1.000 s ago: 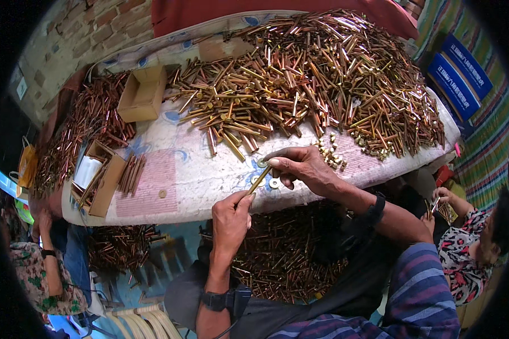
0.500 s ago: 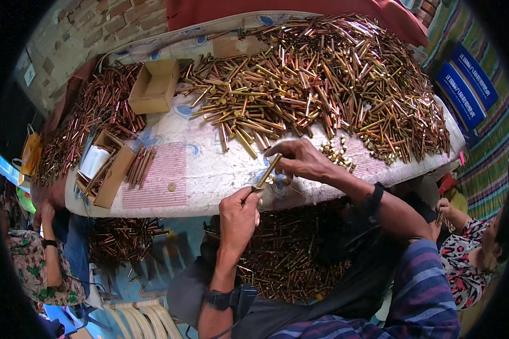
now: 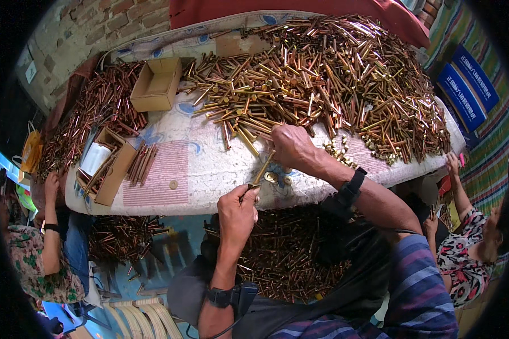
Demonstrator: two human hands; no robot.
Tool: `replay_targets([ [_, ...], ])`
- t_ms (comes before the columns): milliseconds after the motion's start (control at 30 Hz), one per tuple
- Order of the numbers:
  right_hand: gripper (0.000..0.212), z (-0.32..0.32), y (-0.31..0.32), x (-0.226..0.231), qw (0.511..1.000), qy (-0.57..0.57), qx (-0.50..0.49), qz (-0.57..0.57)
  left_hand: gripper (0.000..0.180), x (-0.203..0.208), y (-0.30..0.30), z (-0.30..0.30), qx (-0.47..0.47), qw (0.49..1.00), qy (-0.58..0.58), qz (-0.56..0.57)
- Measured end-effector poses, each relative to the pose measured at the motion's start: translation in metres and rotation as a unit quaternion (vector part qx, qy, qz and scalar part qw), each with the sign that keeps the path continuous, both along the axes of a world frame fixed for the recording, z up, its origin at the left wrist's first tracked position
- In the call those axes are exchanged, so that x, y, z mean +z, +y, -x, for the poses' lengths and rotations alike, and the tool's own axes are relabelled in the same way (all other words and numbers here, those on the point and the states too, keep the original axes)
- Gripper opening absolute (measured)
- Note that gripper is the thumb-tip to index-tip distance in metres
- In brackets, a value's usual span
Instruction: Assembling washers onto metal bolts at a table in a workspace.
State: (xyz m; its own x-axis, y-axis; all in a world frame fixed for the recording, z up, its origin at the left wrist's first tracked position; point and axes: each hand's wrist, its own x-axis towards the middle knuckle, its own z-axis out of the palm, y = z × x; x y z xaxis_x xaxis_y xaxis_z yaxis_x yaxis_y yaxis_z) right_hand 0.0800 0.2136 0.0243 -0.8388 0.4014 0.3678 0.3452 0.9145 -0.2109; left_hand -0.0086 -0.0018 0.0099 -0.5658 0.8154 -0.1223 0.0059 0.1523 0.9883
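My left hand (image 3: 237,213), at the table's front edge, is closed around the lower end of a slim gold-coloured bolt (image 3: 264,166). The bolt tilts up and to the right, its upper end close to my right hand. That hand (image 3: 294,148) is closed with its back upward, at the front of a big heap of bolts (image 3: 316,79). Its fingertips are hidden, so what they hold cannot be told. A round metal washer (image 3: 271,177) lies between my hands, with smaller ring-shaped pieces beside it. Several gold nuts (image 3: 338,149) sit just right of my right hand.
An open cardboard box (image 3: 155,85) stands at the back left, near a second bolt heap (image 3: 93,113). Another box (image 3: 114,178) holds bolts, with a short row (image 3: 142,164) alongside. More bolts (image 3: 294,254) lie below the table. One person sits at each side.
My right hand has moved up from beside the bolt toward the heap and curled over. The left hand stays nearly in place. The person at the right has raised a hand to the table edge.
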Motion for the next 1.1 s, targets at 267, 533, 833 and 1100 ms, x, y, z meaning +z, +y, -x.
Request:
replay_targets([
  [267,0.027,-0.054,0.014,0.034,0.854,-0.023,-0.089,0.512,0.022,0.001,0.004,-0.005,-0.009,1.000,0.008,0.018],
  [533,0.027,-0.074,-0.018,0.025,0.660,0.159,-0.039,0.733,0.025,-0.005,0.012,-0.014,-0.055,0.997,-0.042,0.041],
  [833,0.020,-0.065,-0.029,0.020,0.654,0.221,-0.047,0.722,0.026,-0.001,0.013,-0.015,-0.086,0.992,-0.084,0.023],
  [1100,0.018,-0.063,-0.035,0.012,0.579,0.239,0.031,0.779,0.024,0.000,0.010,-0.012,-0.093,0.983,-0.158,0.016],
])
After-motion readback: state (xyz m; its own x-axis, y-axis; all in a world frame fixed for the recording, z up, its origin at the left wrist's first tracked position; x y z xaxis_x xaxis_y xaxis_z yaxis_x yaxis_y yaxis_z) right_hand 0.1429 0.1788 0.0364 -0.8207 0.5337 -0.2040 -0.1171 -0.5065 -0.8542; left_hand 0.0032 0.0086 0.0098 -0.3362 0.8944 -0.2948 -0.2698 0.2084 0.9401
